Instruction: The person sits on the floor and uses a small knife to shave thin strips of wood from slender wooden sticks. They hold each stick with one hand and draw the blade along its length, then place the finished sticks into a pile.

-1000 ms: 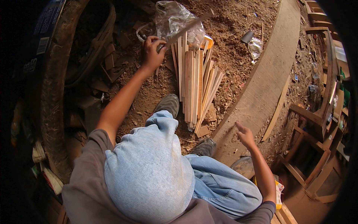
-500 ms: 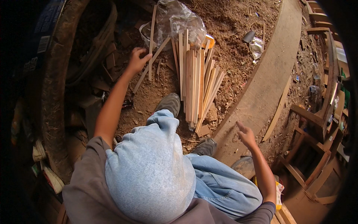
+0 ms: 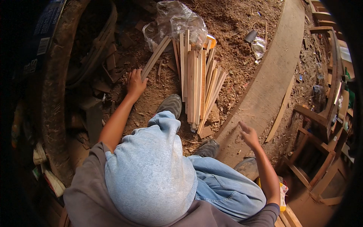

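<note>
Two thin wooden strips (image 3: 155, 59) lie side by side at a slant, left of a larger bundle. Around their near end my left hand (image 3: 136, 84) is closed, its fingers curled over the wood. The bundle of wooden strips (image 3: 194, 87) fans out on the ground in front of my shoes, in several light and reddish tones. My right hand (image 3: 249, 137) hangs over the wide plank to the right, holding nothing, with its fingers apart and the index finger stretched out.
Crumpled clear plastic (image 3: 181, 20) lies beyond the bundle. A long wide plank (image 3: 264, 83) runs along the right, with a narrow strip (image 3: 280, 111) beside it. Wooden frames (image 3: 314, 162) stand at the far right. A thick log-like edge (image 3: 56, 94) borders the left.
My left hand has come nearer and slightly left. The strip that stood more upright by its fingers now lies alongside the slanted one. My right hand has hardly moved.
</note>
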The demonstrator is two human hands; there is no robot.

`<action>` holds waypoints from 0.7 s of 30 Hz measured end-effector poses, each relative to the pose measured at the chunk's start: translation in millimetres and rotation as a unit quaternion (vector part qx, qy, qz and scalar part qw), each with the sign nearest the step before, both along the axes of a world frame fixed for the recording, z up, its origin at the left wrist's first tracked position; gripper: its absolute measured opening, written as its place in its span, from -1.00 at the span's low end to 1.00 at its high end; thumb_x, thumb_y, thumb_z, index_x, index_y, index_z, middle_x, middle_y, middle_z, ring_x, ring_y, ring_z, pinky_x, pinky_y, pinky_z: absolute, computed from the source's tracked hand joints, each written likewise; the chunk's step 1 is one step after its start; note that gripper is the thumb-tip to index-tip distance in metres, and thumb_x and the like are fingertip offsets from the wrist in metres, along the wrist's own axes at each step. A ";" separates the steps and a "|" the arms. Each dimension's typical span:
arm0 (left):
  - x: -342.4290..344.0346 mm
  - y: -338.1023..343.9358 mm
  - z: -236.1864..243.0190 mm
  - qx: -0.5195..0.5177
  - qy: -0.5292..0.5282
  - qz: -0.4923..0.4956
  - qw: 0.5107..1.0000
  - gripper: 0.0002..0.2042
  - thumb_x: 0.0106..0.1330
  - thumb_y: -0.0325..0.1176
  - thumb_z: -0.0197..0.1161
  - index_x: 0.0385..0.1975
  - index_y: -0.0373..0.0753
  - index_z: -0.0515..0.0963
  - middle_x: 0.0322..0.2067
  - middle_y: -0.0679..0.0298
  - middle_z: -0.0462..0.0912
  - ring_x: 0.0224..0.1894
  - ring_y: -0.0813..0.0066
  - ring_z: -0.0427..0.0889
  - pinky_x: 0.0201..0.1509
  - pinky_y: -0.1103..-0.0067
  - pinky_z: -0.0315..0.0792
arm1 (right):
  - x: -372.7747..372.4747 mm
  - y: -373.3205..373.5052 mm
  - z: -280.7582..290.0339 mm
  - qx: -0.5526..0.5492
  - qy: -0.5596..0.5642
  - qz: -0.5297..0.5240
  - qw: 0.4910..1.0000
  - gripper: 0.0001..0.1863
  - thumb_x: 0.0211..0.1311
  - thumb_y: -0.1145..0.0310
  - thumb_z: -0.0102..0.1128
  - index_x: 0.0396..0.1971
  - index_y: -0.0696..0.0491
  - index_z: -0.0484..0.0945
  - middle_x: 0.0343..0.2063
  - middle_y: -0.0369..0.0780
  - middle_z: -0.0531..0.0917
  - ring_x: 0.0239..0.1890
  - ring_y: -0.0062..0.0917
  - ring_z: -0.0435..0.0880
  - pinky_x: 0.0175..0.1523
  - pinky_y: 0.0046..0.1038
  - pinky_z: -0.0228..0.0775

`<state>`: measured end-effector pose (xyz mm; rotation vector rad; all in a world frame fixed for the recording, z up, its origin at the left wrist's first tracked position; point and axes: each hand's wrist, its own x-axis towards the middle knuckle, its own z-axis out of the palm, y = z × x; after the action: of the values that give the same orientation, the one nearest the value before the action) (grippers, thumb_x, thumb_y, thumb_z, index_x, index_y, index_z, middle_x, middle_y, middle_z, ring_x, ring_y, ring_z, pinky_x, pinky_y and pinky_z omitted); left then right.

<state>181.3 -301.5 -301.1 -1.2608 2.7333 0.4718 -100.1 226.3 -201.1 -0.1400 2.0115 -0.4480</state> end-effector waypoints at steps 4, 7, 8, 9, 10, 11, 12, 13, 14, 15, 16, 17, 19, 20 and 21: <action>-3.4 -1.7 2.2 0.077 -0.043 0.045 0.995 -0.50 0.23 -0.19 0.40 0.12 -0.25 0.45 0.06 0.06 0.48 0.13 0.02 0.48 0.16 0.15 0.43 | 1.1 -0.5 1.1 -0.009 0.001 0.015 1.000 -0.41 0.22 0.50 0.11 0.31 0.04 0.43 0.05 -0.29 0.67 -0.52 -0.69 0.52 -0.35 -0.55 0.43; 0.9 1.3 6.0 0.104 -0.024 0.071 0.992 -0.53 0.22 -0.23 0.38 0.08 -0.29 0.49 0.00 0.05 0.52 0.05 0.02 0.55 0.09 0.20 0.49 | 2.2 -3.4 4.6 -0.028 0.013 0.009 0.999 -0.41 0.22 0.49 0.11 0.32 0.01 0.44 -0.10 -0.28 0.72 -0.52 -0.68 0.52 -0.35 -0.54 0.44; 3.9 2.5 6.5 0.094 -0.014 0.074 0.993 -0.55 0.21 -0.25 0.37 0.06 -0.31 0.50 -0.03 0.05 0.54 0.01 0.03 0.58 0.07 0.22 0.52 | 2.1 -4.8 6.0 -0.017 0.012 0.014 1.000 -0.40 0.22 0.48 0.11 0.32 0.01 0.44 -0.16 -0.28 0.72 -0.52 -0.67 0.53 -0.35 -0.54 0.44; 6.8 2.8 6.1 0.096 -0.001 0.077 0.992 -0.55 0.21 -0.26 0.37 0.06 -0.31 0.50 -0.02 0.04 0.54 0.01 0.02 0.58 0.07 0.22 0.52 | 2.1 -6.3 7.5 -0.002 0.012 0.016 1.000 -0.40 0.22 0.48 0.11 0.32 0.00 0.44 -0.22 -0.28 0.73 -0.52 -0.67 0.53 -0.35 -0.53 0.44; 10.5 3.0 5.2 0.092 0.009 0.081 0.992 -0.55 0.22 -0.27 0.37 0.07 -0.32 0.50 -0.01 0.03 0.54 0.01 0.02 0.58 0.07 0.21 0.52 | 1.9 -7.8 8.9 -0.006 0.011 0.018 1.000 -0.40 0.22 0.47 0.11 0.32 -0.01 0.44 -0.26 -0.28 0.72 -0.52 -0.67 0.53 -0.35 -0.53 0.43; 14.9 2.1 4.0 0.092 0.011 0.089 0.992 -0.55 0.22 -0.28 0.37 0.07 -0.33 0.49 0.00 0.02 0.54 0.01 0.02 0.58 0.07 0.21 0.51 | 1.6 -9.1 10.5 -0.007 0.013 0.018 1.000 -0.40 0.22 0.47 0.11 0.32 -0.02 0.44 -0.30 -0.28 0.71 -0.52 -0.67 0.53 -0.35 -0.52 0.43; 19.5 0.8 2.5 0.092 0.026 0.088 0.992 -0.55 0.22 -0.29 0.37 0.07 -0.34 0.49 0.01 0.02 0.54 0.02 0.01 0.58 0.07 0.21 0.51 | 1.4 -10.1 11.9 -0.007 0.015 0.018 1.000 -0.40 0.22 0.47 0.11 0.33 -0.02 0.44 -0.34 -0.28 0.70 -0.52 -0.66 0.53 -0.35 -0.52 0.43; 24.3 -0.6 1.0 0.096 0.033 0.091 0.991 -0.56 0.23 -0.29 0.36 0.07 -0.35 0.49 0.01 0.01 0.54 0.02 0.00 0.57 0.07 0.20 0.50 | 1.4 -10.9 13.1 -0.011 0.017 0.020 1.000 -0.40 0.22 0.47 0.11 0.33 -0.03 0.44 -0.37 -0.29 0.68 -0.52 -0.67 0.53 -0.35 -0.52 0.42; 28.6 -2.0 -0.5 0.098 0.037 0.099 0.990 -0.56 0.23 -0.30 0.36 0.06 -0.35 0.49 0.02 0.00 0.54 0.03 0.00 0.56 0.07 0.19 0.50 | 1.5 -11.1 14.0 -0.015 0.020 0.021 0.999 -0.40 0.22 0.46 0.11 0.33 -0.03 0.44 -0.39 -0.29 0.67 -0.52 -0.67 0.53 -0.35 -0.52 0.42; 32.6 -2.2 -1.8 0.097 0.045 0.107 0.989 -0.57 0.23 -0.30 0.36 0.05 -0.35 0.49 0.00 0.00 0.54 0.04 -0.01 0.56 0.09 0.19 0.49 | 1.7 -10.9 14.4 -0.019 0.023 0.023 0.999 -0.40 0.22 0.46 0.11 0.33 -0.04 0.44 -0.42 -0.30 0.65 -0.53 -0.67 0.53 -0.35 -0.52 0.42; 36.6 -1.7 -2.2 0.094 0.050 0.119 0.987 -0.58 0.24 -0.31 0.36 0.05 -0.35 0.49 -0.02 0.00 0.54 0.04 -0.02 0.55 0.10 0.19 0.47 | 2.0 -10.2 14.3 -0.019 0.020 0.018 0.999 -0.40 0.22 0.46 0.11 0.33 -0.04 0.44 -0.43 -0.30 0.64 -0.52 -0.67 0.52 -0.35 -0.52 0.42; 39.0 -1.7 -2.1 0.088 0.050 0.133 0.986 -0.58 0.24 -0.31 0.36 0.04 -0.35 0.49 -0.03 0.00 0.54 0.05 -0.03 0.54 0.12 0.19 0.46 | 2.4 -9.0 13.8 -0.019 0.017 0.013 1.000 -0.40 0.22 0.46 0.11 0.33 -0.05 0.44 -0.44 -0.31 0.63 -0.52 -0.67 0.52 -0.35 -0.52 0.42; 40.7 0.8 1.0 0.054 0.094 0.137 0.985 -0.59 0.22 -0.30 0.38 0.01 -0.33 0.50 -0.07 0.00 0.53 0.04 -0.03 0.53 0.14 0.19 0.43 | 2.9 -5.8 11.3 -0.012 0.012 0.019 1.000 -0.40 0.23 0.47 0.10 0.33 -0.04 0.44 -0.40 -0.31 0.65 -0.52 -0.68 0.52 -0.36 -0.52 0.42; 39.4 2.9 3.8 0.053 0.086 0.156 0.983 -0.60 0.22 -0.29 0.39 0.00 -0.32 0.50 -0.09 0.00 0.52 0.04 -0.04 0.53 0.15 0.18 0.42 | 2.6 -4.3 9.3 -0.004 0.011 0.029 0.999 -0.41 0.23 0.47 0.10 0.33 -0.03 0.44 -0.34 -0.30 0.68 -0.52 -0.68 0.51 -0.36 -0.53 0.42; 36.9 5.7 7.8 0.004 0.119 0.118 0.986 -0.61 0.20 -0.29 0.40 -0.03 -0.30 0.51 -0.11 0.02 0.53 0.03 -0.02 0.53 0.14 0.19 0.41 | 2.5 -2.4 7.5 0.011 0.014 0.037 0.999 -0.41 0.24 0.48 0.09 0.33 -0.02 0.44 -0.28 -0.30 0.71 -0.52 -0.68 0.51 -0.36 -0.53 0.42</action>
<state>218.3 -295.8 -293.3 -1.6357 2.7738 0.6953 -97.6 224.0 -193.6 -0.2087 2.0308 -0.3794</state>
